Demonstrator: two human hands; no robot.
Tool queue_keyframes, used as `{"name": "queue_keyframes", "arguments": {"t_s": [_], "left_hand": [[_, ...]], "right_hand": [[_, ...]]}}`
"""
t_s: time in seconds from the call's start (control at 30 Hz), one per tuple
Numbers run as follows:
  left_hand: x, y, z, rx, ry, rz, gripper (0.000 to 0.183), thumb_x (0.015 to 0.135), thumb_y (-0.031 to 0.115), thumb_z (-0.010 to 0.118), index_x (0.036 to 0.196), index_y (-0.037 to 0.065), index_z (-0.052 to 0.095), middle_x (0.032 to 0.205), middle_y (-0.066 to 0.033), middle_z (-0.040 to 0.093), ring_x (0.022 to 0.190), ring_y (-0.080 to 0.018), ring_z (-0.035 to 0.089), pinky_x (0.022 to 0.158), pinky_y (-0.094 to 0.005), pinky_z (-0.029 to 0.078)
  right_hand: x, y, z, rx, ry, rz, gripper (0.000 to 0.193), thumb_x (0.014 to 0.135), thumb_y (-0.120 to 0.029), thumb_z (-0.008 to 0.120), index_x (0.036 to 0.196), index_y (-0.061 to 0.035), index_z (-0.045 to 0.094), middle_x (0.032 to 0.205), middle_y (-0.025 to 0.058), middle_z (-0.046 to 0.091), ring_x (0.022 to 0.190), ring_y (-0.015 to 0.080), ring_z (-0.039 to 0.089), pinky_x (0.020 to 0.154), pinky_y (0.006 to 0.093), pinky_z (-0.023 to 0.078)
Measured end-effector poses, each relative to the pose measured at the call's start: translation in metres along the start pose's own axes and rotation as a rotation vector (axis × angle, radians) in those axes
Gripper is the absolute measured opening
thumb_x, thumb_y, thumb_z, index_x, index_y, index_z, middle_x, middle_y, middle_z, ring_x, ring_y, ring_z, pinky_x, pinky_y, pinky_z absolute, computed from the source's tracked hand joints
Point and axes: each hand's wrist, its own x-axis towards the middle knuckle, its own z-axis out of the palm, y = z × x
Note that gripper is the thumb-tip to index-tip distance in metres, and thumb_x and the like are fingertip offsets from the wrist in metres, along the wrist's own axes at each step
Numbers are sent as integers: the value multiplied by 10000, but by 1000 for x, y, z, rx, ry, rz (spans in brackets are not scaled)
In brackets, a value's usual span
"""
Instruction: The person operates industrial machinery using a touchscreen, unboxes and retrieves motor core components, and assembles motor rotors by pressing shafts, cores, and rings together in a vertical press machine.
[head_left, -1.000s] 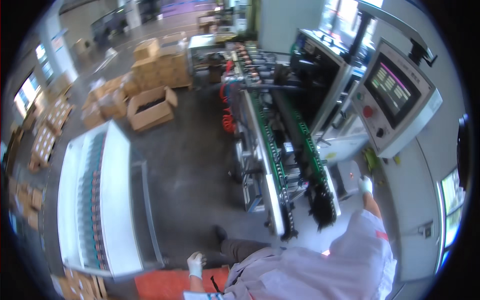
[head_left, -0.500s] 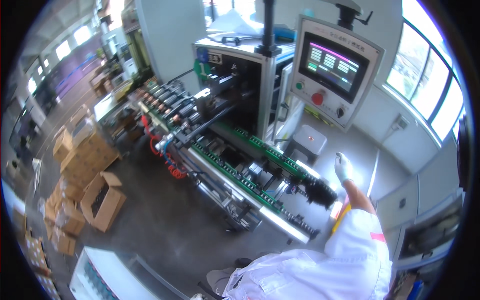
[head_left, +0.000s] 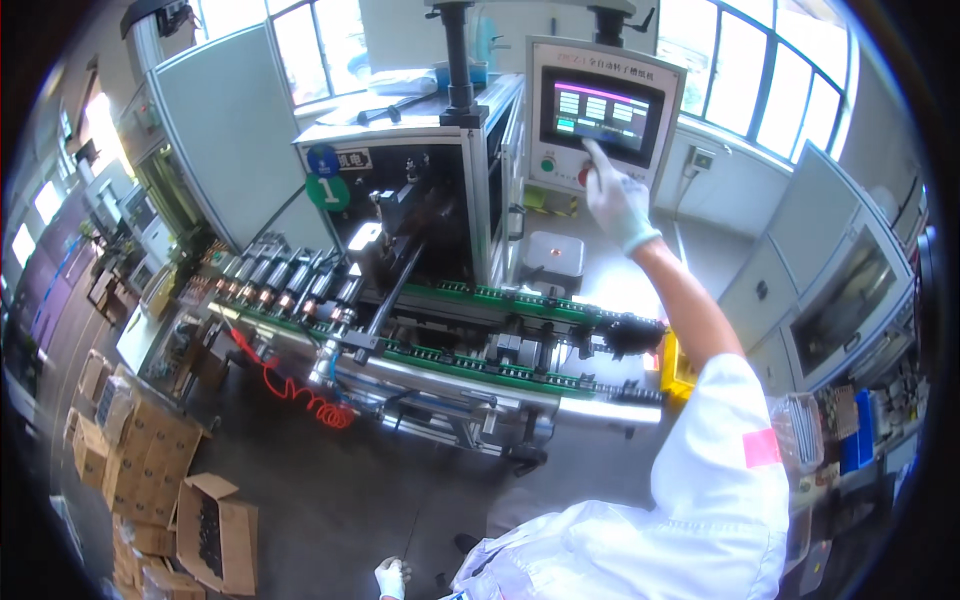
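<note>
My right hand (head_left: 618, 203), in a white glove, is raised in front of the control panel (head_left: 652, 172) on the machine. Its index finger points up at the lower part of the lit screen (head_left: 600, 110); whether the fingertip touches cannot be made out. Nothing is held in that hand, which partly covers the red button (head_left: 585, 175). A green button (head_left: 548, 164) shows to its left. Low at the bottom edge, my left hand (head_left: 393, 578), also gloved, hangs with its fingers curled; anything inside them is hidden.
Below the panel runs a conveyor with green rails (head_left: 460, 366), and copper-wound rotors (head_left: 290, 298) lie at its left end. A grey stool (head_left: 553, 253) and a yellow crate (head_left: 678, 368) stand behind and beside it. Cardboard boxes (head_left: 150, 465) are stacked at the left. A cabinet (head_left: 790, 270) stands at right.
My right hand has moved up and left, from beside the conveyor's end to the panel's screen. My view has turned to the right, and my left hand now shows at the bottom.
</note>
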Motion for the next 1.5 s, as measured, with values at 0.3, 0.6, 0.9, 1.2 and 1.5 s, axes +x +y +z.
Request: {"name": "queue_keyframes", "arguments": {"t_s": [0.3, 0.6, 0.9, 1.2, 1.5], "left_hand": [[108, -31, -59, 831, -182, 437, 217, 904, 218, 638, 899, 16, 715, 843, -107, 736, 779, -212, 670, 719, -384, 539], [158, 99, 24, 254, -191, -87, 303, 954, 203, 582, 1161, -8, 649, 915, -122, 717, 755, -220, 675, 663, -349, 543], [216, 139, 73, 381, -321, -76, 272, 954, 133, 590, 1191, -1, 603, 947, -139, 720, 691, -208, 694, 569, -322, 556], [254, 173, 52, 328, -413, -188, 281, 941, 171, 610, 1183, 27, 612, 1002, -150, 709, 789, -257, 702, 657, -407, 576], [205, 346, 87, -607, -690, -249, 510, 985, 554, 486, 1237, 126, 601, 1074, -91, 687, 929, -258, 681, 824, -445, 572]], "right_hand": [[65, -18, 14, -266, -44, 69, 506, 958, -191, 496, 1463, -159, 486, 794, 154, 710, 676, 313, 694, 664, 436, 541], [73, -8, 31, -367, -34, 71, 492, 959, -186, 526, 1449, -148, 504, 893, 147, 727, 727, 295, 705, 692, 420, 546], [58, -5, 20, -324, -22, 13, 472, 972, -146, 508, 1443, -139, 511, 975, 152, 731, 772, 286, 706, 695, 377, 551], [6, -30, 72, -400, -204, -144, 595, 893, -127, 544, 1481, -151, 457, 887, 130, 696, 646, 272, 673, 561, 408, 530], [-6, 0, 113, -870, -388, -18, 746, 843, -57, 487, 1560, -136, 298, 1043, 226, 703, 763, 315, 712, 626, 447, 543]]}}
